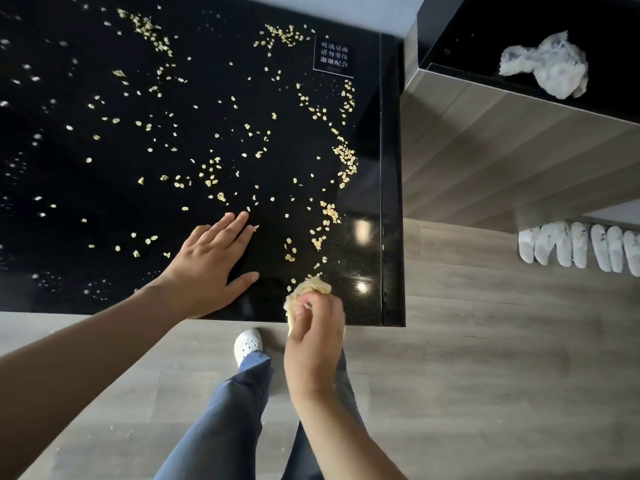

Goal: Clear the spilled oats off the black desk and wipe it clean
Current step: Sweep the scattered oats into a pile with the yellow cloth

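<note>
On the black desk [367,174], left hand [211,268] lies flat, right hand [315,337] pinches perhaps a cloth [306,289].

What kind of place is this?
Probably a hotel or guest room, not certain: the glossy black desk bears a printed notice, and white slippers are lined up on the wood floor.

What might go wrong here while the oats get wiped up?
The oats lie close to the right edge of the black desk, so a sweep with the cloth in the right hand may knock them onto the floor. The left hand rests flat on the glossy top and may leave smears.
</note>
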Demonstrator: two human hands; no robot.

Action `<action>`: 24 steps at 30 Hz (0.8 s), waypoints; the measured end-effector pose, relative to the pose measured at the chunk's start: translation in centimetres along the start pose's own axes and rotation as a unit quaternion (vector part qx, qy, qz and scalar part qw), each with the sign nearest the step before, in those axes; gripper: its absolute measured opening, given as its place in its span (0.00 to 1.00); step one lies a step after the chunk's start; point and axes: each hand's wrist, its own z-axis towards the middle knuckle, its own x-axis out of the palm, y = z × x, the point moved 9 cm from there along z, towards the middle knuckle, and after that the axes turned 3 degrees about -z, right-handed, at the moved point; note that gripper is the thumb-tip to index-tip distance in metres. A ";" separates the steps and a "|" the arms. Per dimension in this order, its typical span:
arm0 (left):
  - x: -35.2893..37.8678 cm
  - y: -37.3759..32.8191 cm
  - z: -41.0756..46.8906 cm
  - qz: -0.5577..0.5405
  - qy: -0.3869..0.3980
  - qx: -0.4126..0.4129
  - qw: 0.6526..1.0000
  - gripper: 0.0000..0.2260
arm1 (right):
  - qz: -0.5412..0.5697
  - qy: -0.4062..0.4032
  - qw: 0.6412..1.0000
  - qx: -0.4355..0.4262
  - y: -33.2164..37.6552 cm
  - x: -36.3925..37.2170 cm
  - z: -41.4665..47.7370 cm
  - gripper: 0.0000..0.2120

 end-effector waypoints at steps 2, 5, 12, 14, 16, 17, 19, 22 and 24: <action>-0.2 0.4 0.1 -0.018 0.012 0.014 1.000 0.40 | 0.047 0.014 0.999 0.003 0.6 -0.2 1.1 0.09; -0.2 0.5 0.0 -0.017 0.017 0.032 0.999 0.39 | 0.050 -0.030 0.998 -0.027 0.2 -3.3 4.7 0.08; 0.2 0.5 -0.7 0.019 -0.005 0.029 0.999 0.39 | -0.068 -0.037 0.997 -0.002 -3.2 -3.5 10.1 0.08; 0.3 0.5 -0.8 0.022 -0.007 0.025 0.999 0.38 | -0.062 -0.039 0.997 -0.016 -2.2 -2.4 9.3 0.08; 0.2 0.7 -0.6 0.026 -0.007 0.023 0.999 0.38 | -0.038 -0.021 0.998 -0.040 -0.7 -1.0 8.4 0.07; 0.1 0.8 -0.5 0.030 -0.007 0.023 0.999 0.38 | -0.029 0.002 0.998 -0.058 0.2 -0.1 8.0 0.07; 0.2 0.9 -0.5 0.036 -0.004 0.024 0.999 0.38 | -0.005 0.061 0.995 -0.082 1.6 1.4 7.2 0.07; 0.4 0.9 -0.7 0.039 0.000 0.022 0.999 0.38 | 0.038 0.112 0.990 -0.075 2.5 1.1 7.1 0.06; 0.3 0.7 -0.7 0.033 -0.003 0.017 0.999 0.38 | 0.038 0.086 0.994 -0.056 2.1 -0.9 8.9 0.06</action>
